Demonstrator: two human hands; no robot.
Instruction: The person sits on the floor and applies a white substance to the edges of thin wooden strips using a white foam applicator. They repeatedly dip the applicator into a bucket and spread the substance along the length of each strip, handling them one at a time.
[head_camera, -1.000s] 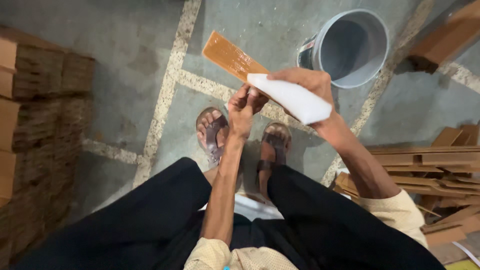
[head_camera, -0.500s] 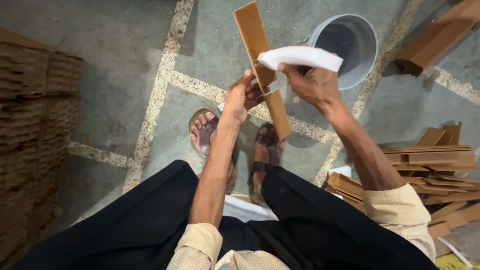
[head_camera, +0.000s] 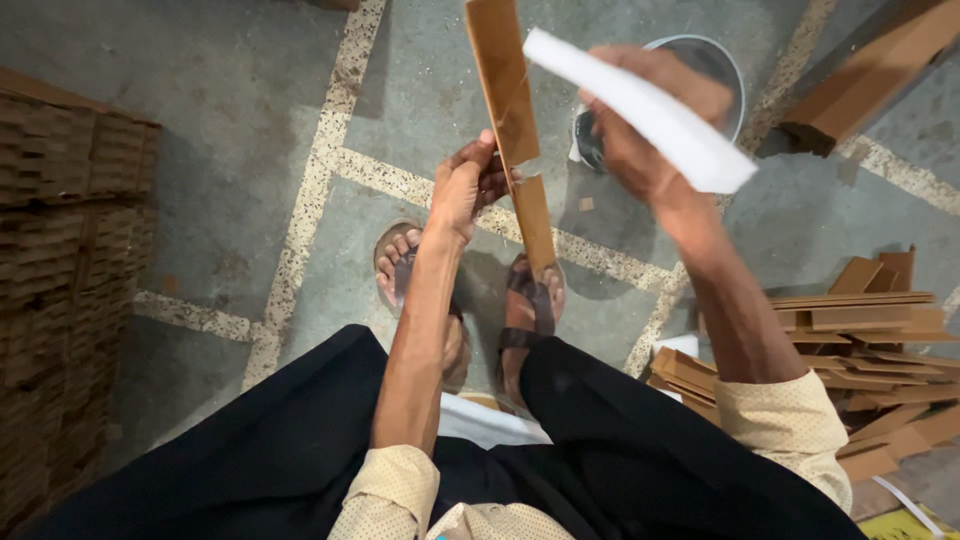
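A: Where's the long brown cardboard strip?

B: Upright over the grey concrete floor, pinched near its middle by the left hand, grip clamped on it. The right hand is closed around a folded white paper strip, just beside the cardboard's upper part.

A: Any risk?

B: I'd judge the pinch is narrow; pressure from the paper could twist the strip loose, dropping it towards the sandalled feet or the grey plastic bucket.

one bucket, two sandals
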